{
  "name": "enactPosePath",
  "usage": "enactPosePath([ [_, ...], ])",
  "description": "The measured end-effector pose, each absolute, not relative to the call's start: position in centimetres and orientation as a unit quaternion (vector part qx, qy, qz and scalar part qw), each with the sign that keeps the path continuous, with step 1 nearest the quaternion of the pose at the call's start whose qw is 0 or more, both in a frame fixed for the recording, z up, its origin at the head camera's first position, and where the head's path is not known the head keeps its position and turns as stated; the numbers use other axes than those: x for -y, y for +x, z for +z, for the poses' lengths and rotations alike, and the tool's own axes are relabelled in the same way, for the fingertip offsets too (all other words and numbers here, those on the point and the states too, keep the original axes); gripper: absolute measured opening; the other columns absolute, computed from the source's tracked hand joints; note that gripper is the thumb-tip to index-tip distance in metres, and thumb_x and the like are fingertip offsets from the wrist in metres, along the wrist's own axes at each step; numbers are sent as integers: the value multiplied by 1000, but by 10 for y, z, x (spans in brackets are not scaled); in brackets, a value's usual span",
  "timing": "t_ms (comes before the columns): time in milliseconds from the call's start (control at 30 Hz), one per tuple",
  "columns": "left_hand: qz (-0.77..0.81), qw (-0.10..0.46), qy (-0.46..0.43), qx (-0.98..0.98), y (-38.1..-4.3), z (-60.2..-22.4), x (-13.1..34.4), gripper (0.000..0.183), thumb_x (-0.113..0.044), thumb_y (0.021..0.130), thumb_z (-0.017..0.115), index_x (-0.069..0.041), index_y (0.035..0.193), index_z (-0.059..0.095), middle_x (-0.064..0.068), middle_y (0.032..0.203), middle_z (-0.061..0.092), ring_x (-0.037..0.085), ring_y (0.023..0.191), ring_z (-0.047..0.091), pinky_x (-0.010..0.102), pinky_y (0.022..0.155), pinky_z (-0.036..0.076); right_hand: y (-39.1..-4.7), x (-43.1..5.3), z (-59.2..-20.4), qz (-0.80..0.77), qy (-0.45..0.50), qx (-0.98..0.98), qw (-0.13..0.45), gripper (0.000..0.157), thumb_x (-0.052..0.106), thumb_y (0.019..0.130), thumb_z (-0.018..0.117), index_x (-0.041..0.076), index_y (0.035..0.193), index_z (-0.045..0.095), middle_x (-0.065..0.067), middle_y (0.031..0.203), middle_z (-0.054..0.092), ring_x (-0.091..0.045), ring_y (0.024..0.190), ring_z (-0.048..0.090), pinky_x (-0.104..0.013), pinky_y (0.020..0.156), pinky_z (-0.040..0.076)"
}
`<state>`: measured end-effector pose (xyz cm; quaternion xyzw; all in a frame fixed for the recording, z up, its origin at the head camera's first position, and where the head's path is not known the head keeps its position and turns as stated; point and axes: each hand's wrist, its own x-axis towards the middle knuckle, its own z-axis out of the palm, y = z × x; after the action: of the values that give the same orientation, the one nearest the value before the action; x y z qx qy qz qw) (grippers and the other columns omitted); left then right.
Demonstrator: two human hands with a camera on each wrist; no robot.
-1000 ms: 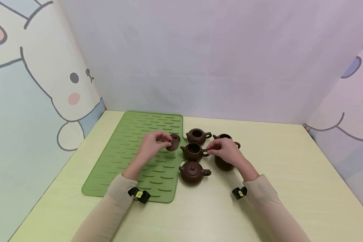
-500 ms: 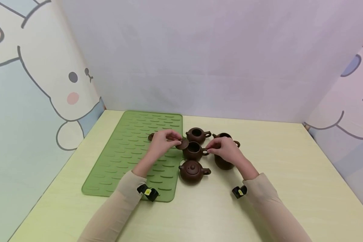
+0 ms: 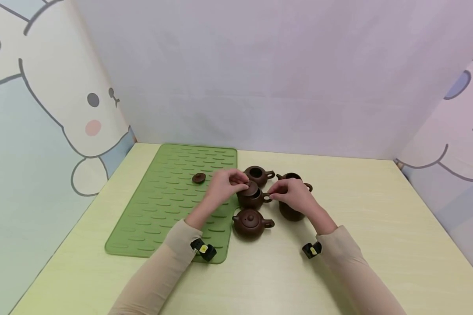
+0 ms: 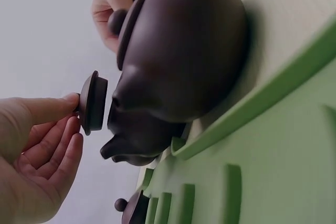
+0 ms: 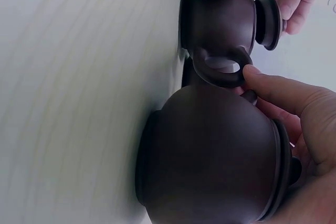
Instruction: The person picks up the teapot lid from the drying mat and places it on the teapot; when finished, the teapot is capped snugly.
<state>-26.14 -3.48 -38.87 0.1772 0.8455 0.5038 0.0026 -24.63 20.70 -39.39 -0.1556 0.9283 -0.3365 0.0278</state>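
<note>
My left hand pinches a brown teapot lid by its knob between thumb and fingers. That lid hovers over the mouth of the middle teapot, with a small gap between them in the right wrist view. With thumb and fingertips, my right hand grips the middle teapot's handle. Just nearer stands a teapot with its lid on. A lidless teapot is behind. Beneath my right hand sits another lidded teapot, partly hidden by it.
Another open teapot stands beyond my right hand, partly covered. A loose lid lies knob up on the green ridged mat. The mat's right edge runs beside the teapots on the pale wooden table. A light wall rises behind.
My left hand has carried the lid rightward from over the mat to above the middle teapot. The loose lid on the mat has come into view. My right hand has stayed at the handle.
</note>
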Motion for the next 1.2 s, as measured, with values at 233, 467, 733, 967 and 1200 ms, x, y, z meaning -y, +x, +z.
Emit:
enactPosePath([
  [233, 489, 3, 177, -854, -261, -390, 28, 13, -10, 85, 79, -7, 97, 73, 7, 94, 75, 15, 83, 70, 23, 73, 58, -246, -206, -392, -339, -158, -927, 29, 6, 17, 89, 76, 17, 94, 78, 3, 90, 76, -12, 85, 67, -32, 79, 54],
  [467, 470, -1, 181, -864, -260, -393, 24, 11, -11, 86, 78, -9, 96, 73, 5, 93, 75, 14, 83, 69, 22, 73, 58, -246, -206, -391, -339, -157, -927, 29, 6, 18, 89, 76, 18, 94, 78, 3, 90, 76, -11, 85, 66, -31, 78, 54],
  [733, 475, 2, 188, -860, -259, -392, 23, 11, -10, 86, 77, -8, 96, 72, 6, 93, 74, 16, 85, 69, 24, 75, 59, -246, -207, -392, -338, -161, -927, 25, 6, 17, 89, 75, 18, 95, 77, 3, 91, 76, -12, 85, 67, -33, 79, 55],
  [967, 477, 5, 181, -860, -260, -392, 27, 13, -10, 88, 76, -8, 99, 70, 7, 100, 73, 19, 91, 71, 26, 78, 60, -245, -213, -390, -348, -154, -925, 11, 10, 19, 88, 76, 13, 97, 77, 1, 94, 76, -13, 87, 67, -34, 82, 54],
  [1200, 500, 9, 170, -849, -263, -393, 35, 17, -10, 89, 75, -8, 105, 70, 9, 108, 72, 22, 99, 71, 29, 81, 60, -245, -224, -388, -351, -134, -927, -3, 13, 19, 89, 75, 12, 101, 77, -1, 98, 75, -16, 90, 67, -36, 86, 53],
])
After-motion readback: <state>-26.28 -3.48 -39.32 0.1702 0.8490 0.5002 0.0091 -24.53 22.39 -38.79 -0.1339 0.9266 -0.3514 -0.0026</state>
